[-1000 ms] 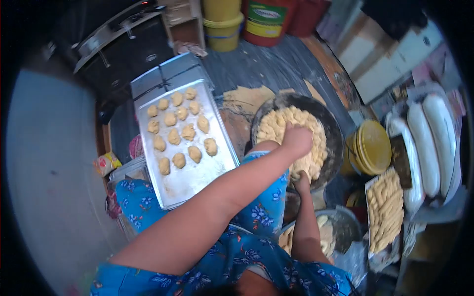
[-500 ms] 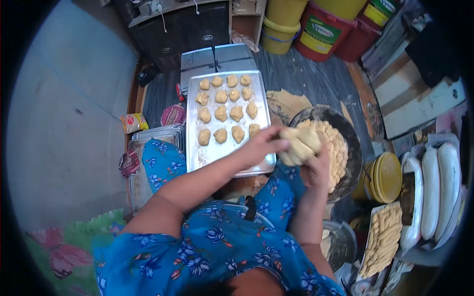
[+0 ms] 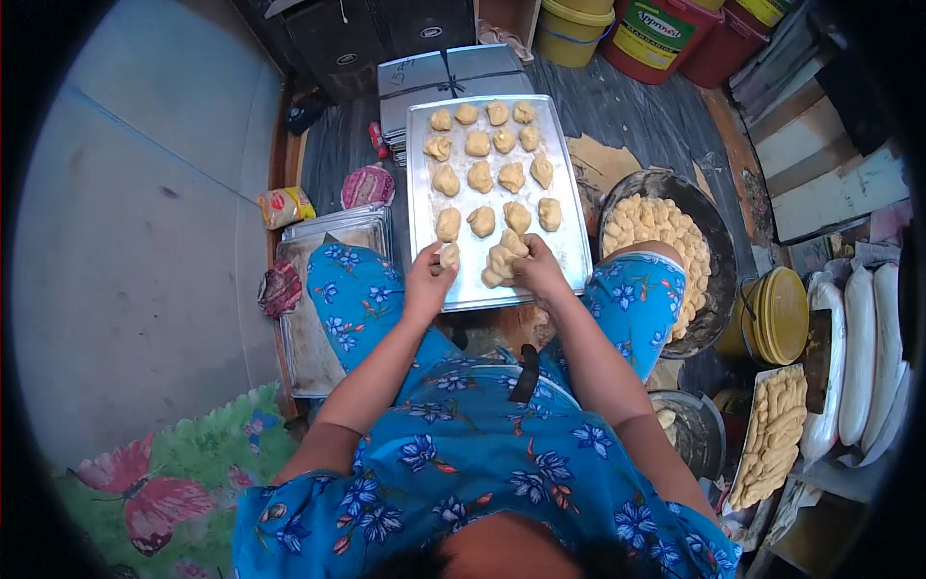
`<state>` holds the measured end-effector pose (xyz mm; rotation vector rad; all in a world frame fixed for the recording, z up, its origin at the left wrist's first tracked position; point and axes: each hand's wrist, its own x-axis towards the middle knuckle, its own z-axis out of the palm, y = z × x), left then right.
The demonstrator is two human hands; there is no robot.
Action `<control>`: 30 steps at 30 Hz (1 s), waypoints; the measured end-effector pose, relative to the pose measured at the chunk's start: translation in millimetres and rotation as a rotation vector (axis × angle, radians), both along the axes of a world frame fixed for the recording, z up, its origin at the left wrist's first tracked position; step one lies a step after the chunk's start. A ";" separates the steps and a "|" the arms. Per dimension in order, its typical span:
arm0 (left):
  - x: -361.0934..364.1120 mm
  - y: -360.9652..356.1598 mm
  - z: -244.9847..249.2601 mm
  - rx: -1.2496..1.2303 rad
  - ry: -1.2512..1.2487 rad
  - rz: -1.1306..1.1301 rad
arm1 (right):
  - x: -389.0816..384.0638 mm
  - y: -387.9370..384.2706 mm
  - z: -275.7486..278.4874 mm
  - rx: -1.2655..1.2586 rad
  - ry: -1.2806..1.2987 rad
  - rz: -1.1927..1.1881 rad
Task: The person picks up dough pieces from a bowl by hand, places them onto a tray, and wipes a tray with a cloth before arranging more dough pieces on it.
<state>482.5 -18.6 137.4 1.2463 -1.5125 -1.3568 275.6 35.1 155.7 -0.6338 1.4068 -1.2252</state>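
Note:
My left hand (image 3: 427,283) is closed on a small piece of dough (image 3: 449,256) at the near left corner of a metal baking tray (image 3: 420,174). Over the tray's near edge, my right hand (image 3: 543,269) grips a larger clump of dough (image 3: 503,261) made of several pieces pressed together. Rows of rough dough balls (image 3: 480,177) lie spaced out on the tray beyond both hands. To the right, behind my knee, a wide dark basin (image 3: 717,280) holds a heap of small dough pieces (image 3: 661,224).
Stacked trays (image 3: 323,372) lie by my left leg. At right stand a yellow bucket (image 3: 779,314), a tray of long dough pieces (image 3: 772,439) and long white plastic-wrapped bundles (image 3: 857,357). A tied box (image 3: 453,72) and margarine tubs (image 3: 658,39) are at the back.
Both hands have moved left from over the basin to the tray's near edge with the dough. The left hand now holds a separate small piece. The camera view has shifted.

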 end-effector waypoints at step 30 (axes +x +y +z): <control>-1.2 1.3 35.4 -0.346 -0.768 -0.284 | -19.2 16.8 56.7 0.083 0.866 0.289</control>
